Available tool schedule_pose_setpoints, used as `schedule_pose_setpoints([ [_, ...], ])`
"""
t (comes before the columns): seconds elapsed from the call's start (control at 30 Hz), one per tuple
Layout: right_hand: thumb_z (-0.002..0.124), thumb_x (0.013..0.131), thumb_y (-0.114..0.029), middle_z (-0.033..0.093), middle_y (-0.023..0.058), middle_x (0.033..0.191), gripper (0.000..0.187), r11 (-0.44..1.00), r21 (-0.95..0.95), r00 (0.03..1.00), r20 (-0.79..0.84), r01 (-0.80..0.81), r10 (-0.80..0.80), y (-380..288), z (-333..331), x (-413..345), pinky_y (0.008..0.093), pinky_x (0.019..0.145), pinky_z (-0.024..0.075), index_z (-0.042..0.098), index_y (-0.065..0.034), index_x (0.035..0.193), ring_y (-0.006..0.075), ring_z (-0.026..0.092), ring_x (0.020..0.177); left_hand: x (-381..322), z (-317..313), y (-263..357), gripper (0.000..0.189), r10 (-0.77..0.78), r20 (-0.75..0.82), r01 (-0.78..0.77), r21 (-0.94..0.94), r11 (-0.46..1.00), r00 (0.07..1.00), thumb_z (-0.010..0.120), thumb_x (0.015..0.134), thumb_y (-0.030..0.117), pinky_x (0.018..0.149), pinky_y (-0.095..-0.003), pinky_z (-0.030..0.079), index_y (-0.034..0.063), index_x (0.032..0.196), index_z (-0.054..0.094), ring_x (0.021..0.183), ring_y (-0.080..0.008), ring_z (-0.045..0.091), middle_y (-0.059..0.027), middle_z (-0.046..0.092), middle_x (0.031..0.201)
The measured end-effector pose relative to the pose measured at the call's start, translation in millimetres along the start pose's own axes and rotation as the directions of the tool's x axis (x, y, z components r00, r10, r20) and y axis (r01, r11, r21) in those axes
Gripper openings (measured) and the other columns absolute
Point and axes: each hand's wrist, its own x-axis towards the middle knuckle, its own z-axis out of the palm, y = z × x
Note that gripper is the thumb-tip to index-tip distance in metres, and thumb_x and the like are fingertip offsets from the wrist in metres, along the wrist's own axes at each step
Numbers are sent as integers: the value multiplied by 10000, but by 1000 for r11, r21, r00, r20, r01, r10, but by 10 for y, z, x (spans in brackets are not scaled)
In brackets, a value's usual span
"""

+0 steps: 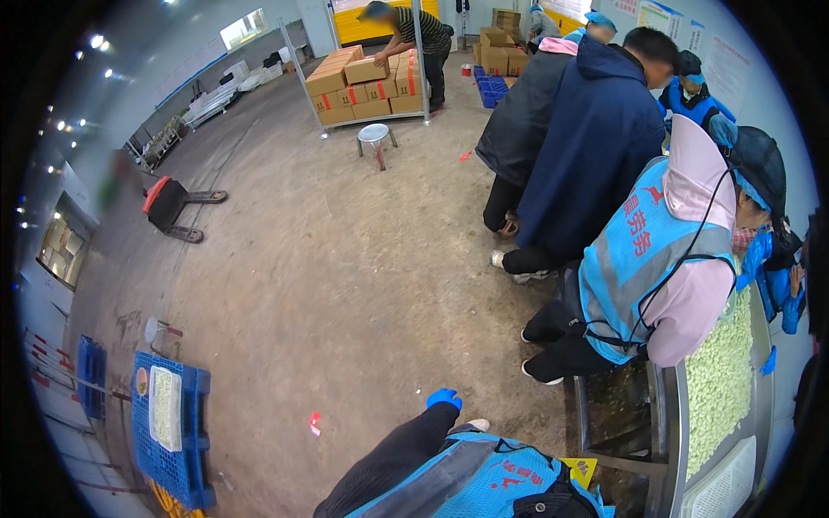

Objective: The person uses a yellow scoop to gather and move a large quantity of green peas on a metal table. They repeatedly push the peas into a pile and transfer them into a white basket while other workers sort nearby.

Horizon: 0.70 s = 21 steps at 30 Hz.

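My left hand (444,399), in a blue glove, hangs low in front of my body above the concrete floor (311,298). It touches nothing that I can see, and how far its fingers are curled is unclear. My right hand is out of view. To my right stands a metal-edged work table (673,414), spread with small pale-green food pieces (719,382). A white perforated plastic basket (722,482) rests at its near end. Beside the table frame is a yellow sign (581,470).
Several co-workers (654,259) line the table. At left, a blue plastic pallet (171,469) bears a white tray (153,408). Farther off are a pallet jack (168,207), a round stool (374,134) and stacked cardboard boxes (369,90), handled by another person (431,39).
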Motion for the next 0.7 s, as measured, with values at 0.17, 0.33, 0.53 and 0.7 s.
schedule_pose_setpoints([
  [0.17, 798, 731, -432, 697, 265, 1177, 654, 1000, 26, 1000, 10, -11, 10, 0, 163, 5, 481, 934, 540, 678, 7, 1200, 413, 663, 1121, -4, 65, -177, 482, -2, 2, 2, 15, 1000, 1000, 555, 907, 409, 1077, -446, 482, 204, 1322, 690, 1263, -323, 609, -113, 626, 1401],
  [0.33, 805, 724, -450, 698, 258, 1186, 677, 997, 48, 998, -2, -57, 57, 182, 542, 67, 474, 933, 542, 679, 10, 1204, 401, 666, 1127, -6, -40, -378, 457, 1, -63, -4, -42, 999, 998, 582, 886, 396, 1039, -466, 503, 157, 1246, 730, 1198, -365, 640, -167, 667, 1317],
  [0.53, 801, 738, -441, 694, 242, 1126, 633, 968, 199, 978, -113, -151, 176, 730, 822, 137, 473, 871, 545, 677, -1, 1177, 387, 672, 1060, 307, -162, -81, 471, 87, 51, -85, -47, 995, 995, 555, 909, 385, 1086, -454, 472, 194, 1317, 693, 1259, -329, 612, -134, 638, 1379],
  [0.7, 736, 827, -294, 686, 212, 877, 351, 682, 660, 945, 157, -316, 286, 31, 270, -921, 489, 659, 577, 677, -55, 1076, 385, 710, 801, 410, -182, -431, 484, 90, 84, -63, -273, 960, 992, 619, 907, 300, 1007, -429, 512, -10, 1273, 684, 1162, -334, 677, -231, 704, 1242],
])
